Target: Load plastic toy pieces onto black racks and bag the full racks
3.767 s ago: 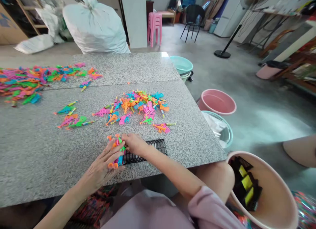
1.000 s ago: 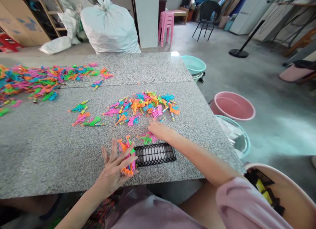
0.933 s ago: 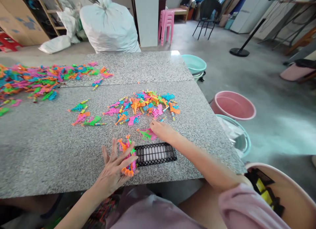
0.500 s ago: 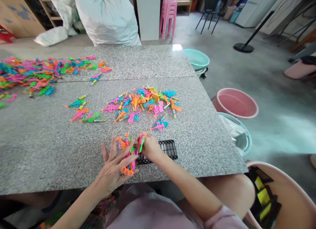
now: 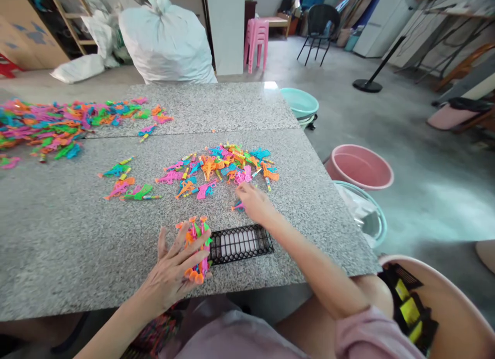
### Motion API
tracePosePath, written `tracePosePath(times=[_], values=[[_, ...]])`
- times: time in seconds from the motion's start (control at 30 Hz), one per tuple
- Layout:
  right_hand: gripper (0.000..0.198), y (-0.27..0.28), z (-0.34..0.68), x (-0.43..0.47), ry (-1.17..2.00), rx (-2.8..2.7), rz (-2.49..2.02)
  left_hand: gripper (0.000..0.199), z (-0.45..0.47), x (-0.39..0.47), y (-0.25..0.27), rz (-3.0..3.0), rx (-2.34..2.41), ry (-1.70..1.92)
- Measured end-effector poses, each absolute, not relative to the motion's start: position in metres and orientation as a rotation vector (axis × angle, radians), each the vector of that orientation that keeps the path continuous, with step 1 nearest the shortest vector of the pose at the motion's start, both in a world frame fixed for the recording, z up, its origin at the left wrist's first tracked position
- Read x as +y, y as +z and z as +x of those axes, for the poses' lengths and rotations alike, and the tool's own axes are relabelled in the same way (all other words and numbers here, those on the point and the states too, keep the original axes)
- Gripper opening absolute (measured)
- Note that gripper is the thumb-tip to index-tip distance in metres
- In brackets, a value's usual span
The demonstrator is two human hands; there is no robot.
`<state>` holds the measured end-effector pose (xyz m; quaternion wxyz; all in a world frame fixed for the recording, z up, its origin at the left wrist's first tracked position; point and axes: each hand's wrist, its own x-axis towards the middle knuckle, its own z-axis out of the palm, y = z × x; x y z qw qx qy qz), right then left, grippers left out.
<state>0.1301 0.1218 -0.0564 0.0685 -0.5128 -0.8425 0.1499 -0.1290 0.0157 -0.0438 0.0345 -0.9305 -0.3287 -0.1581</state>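
My left hand (image 5: 174, 261) lies with spread fingers over a row of colourful plastic toy guns (image 5: 204, 253), pressing them together at the left end of a black lattice basket (image 5: 242, 244). Orange round tips stick out at both ends of the row. White shows through the bare right part of the basket. Just behind the basket, my right hand (image 5: 255, 201) is closed with curled fingers around a pink and blue toy gun (image 5: 238, 207), mostly hidden under it. A loose pile of toy guns (image 5: 209, 168) with small labelled tubes lies beyond the hands.
A bigger heap of toy guns (image 5: 50, 127) covers the far left of the speckled stone table (image 5: 77, 256). A few lie apart at left. Pink (image 5: 361, 168) and teal (image 5: 299, 102) basins stand right of the table; a tub (image 5: 444, 281) with black and yellow pieces is by my right leg.
My right hand has left the row of toy guns by my left hand and moved right and away to a loose toy gun. More of the basket shows. The view has shifted slightly.
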Motion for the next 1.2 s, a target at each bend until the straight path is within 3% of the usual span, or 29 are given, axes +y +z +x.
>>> tracePosePath(times=[0.1,0.17,0.33,0.47,0.53,0.77,0.97,1.2], values=[[0.027,-0.056,0.161,0.141,0.165,-2.712,-1.615,0.028,-0.128,0.013,-0.044,-2.889,-1.049,-0.535],[0.026,-0.055,0.171,0.140,0.150,-2.722,-1.591,0.030,-0.127,0.011,-0.045,-2.885,-1.122,-0.601],[0.007,-0.063,0.155,0.080,0.707,-2.046,-1.686,0.030,-0.126,0.007,-0.047,-2.878,-1.216,-0.684],[0.024,-0.082,0.107,0.016,1.260,-1.673,-1.477,0.021,-0.123,0.009,-0.047,-2.898,-1.226,-0.734],[0.023,-0.088,0.087,0.002,1.394,-1.527,-1.421,0.019,-0.122,0.009,-0.047,-2.911,-1.229,-0.745],[0.014,-0.078,0.077,0.008,1.059,-1.962,-1.646,0.014,-0.117,0.010,-0.045,-2.902,-1.192,-0.759],[0.013,-0.066,0.075,0.006,1.044,-2.140,-1.713,0.016,-0.122,0.008,-0.053,-2.940,-1.209,-0.718],[0.024,-0.063,0.060,-0.004,0.860,-2.373,-1.706,0.049,-0.122,0.009,-0.055,-2.886,-1.181,-0.646]])
